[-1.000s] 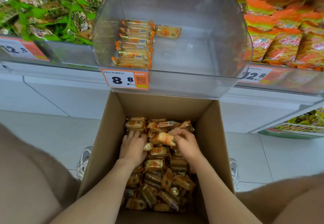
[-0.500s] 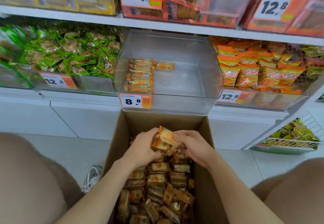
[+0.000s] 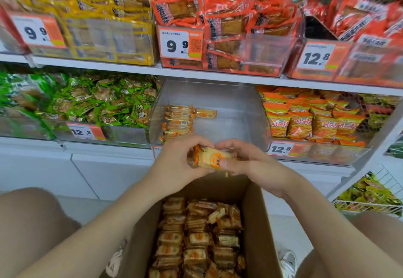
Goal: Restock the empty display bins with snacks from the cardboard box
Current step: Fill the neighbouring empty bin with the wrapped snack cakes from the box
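Left hand (image 3: 174, 164) and right hand (image 3: 250, 166) are seen curled round a small bunch of snack packets (image 3: 212, 158), pinched between them above the far edge of the open cardboard box (image 3: 257, 223). More loose snacks (image 3: 196, 245) are heaped inside the box. Just beyond, a clear display bin (image 3: 239, 112) on the lower shelf (image 3: 218, 77) is shown nearly bare, one row of packets (image 3: 178, 121) stacked along its left edge, flanked by bins of green bags (image 3: 87, 103) and orange bags (image 3: 305, 121).

Both hands, left hand (image 3: 176, 164) and right hand (image 3: 250, 164), grip small yellow-orange wrapped snack packets (image 3: 212, 158) above the open brown cardboard box (image 3: 255, 234), just before the clear plastic display bin (image 3: 235, 112)
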`<control>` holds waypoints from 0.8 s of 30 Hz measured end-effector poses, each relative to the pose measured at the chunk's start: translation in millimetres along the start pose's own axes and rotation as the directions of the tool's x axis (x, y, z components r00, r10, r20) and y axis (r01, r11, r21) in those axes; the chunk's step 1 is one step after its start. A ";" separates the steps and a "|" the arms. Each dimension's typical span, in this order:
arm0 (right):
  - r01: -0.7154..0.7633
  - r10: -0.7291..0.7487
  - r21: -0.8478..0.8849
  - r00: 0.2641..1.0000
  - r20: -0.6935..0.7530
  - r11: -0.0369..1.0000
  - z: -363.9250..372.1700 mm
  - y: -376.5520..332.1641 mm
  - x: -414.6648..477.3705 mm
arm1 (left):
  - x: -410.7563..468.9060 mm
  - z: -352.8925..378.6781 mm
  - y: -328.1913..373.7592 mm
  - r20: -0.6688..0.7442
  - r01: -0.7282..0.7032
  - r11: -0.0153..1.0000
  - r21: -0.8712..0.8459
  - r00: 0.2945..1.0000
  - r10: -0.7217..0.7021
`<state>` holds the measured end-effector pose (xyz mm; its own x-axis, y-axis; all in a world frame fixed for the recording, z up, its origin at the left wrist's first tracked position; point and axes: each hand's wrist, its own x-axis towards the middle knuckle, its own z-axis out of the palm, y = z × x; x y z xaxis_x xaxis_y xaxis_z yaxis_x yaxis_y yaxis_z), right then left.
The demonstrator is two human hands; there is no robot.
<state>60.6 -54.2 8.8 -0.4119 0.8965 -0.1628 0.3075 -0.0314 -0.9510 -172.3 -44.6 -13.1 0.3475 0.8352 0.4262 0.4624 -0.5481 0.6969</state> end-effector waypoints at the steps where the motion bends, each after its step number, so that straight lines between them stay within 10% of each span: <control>1: -0.014 0.012 0.053 0.998 0.054 0.998 -5.1 -8.0 5.5 | 9.6 -6.1 1.4 -0.013 -0.010 1.000 -0.006 1.000 0.010; 7: -0.040 0.007 -0.296 0.994 -0.110 0.954 -37.7 -32.8 69.7 | 80.5 -33.5 -26.9 0.107 0.117 0.907 0.404 0.979 -0.174; 13: -0.202 0.117 -0.796 0.979 -0.164 0.571 -55.7 12.4 171.0 | 138.4 -9.1 -102.1 0.272 0.204 0.772 0.602 0.857 -0.438; 24: -0.281 -0.026 -0.784 0.935 -0.353 0.553 -46.4 45.8 268.4 | 166.5 22.0 -159.3 0.277 0.241 0.600 0.763 0.717 -0.639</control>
<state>3.9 205.4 -66.3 -0.0903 0.9953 -0.0345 0.9585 0.0774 -0.2745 -170.1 180.8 -65.8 0.1793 0.9371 -0.2995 0.9834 -0.1622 0.0812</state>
